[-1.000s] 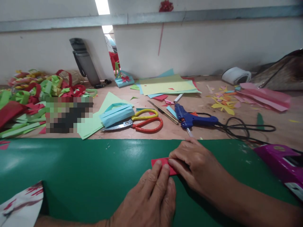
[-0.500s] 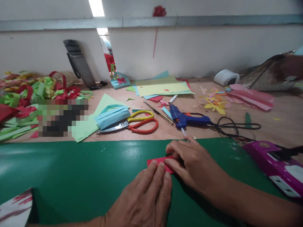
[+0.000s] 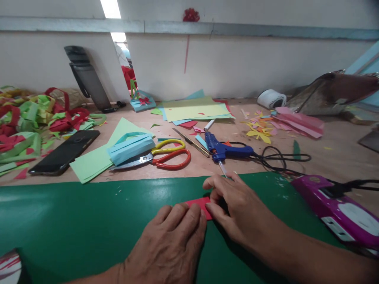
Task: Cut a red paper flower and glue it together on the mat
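No words, brands or numbers could be read. At four o'clock, the glossy purple plastic power strip (image 3: 328, 207) bore a small round badge (image 3: 314, 179), too blurred to make out. At eight o'clock, red strokes (image 3: 8, 262) marked a cropped, curved white object (image 3: 12, 273), forming no legible letters.

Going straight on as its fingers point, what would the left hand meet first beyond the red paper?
Most likely the right hand, at the right end of the red paper; depth is hard to judge.
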{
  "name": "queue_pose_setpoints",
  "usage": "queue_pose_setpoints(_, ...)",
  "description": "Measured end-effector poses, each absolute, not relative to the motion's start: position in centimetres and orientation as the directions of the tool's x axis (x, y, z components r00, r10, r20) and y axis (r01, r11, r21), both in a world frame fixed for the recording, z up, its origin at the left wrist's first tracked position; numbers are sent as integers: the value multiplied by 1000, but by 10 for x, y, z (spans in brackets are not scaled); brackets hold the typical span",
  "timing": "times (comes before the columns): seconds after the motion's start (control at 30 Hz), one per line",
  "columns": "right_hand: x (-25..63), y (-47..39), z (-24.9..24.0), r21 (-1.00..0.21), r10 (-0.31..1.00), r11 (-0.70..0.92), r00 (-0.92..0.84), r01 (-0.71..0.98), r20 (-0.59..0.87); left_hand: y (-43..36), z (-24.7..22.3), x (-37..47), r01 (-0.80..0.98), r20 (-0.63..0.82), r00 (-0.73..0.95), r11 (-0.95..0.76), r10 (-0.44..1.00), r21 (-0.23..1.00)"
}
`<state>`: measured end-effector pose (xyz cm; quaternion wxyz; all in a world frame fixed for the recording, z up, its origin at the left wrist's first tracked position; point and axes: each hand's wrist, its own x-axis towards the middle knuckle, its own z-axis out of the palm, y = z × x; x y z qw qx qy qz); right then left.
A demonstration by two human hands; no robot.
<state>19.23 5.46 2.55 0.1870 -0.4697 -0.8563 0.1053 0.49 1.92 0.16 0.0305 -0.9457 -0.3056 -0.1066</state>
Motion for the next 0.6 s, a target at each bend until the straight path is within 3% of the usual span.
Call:
queue_pose_setpoints(0.37,202,54,37,-144,815,574,-545,806,194,22,8,7,606,209,766,-792,608,79)
queue_pose_setpoints(0.6,200,45,30,103,646,718,-714,688,270,21,10,10,619,243,749,-781,617,75)
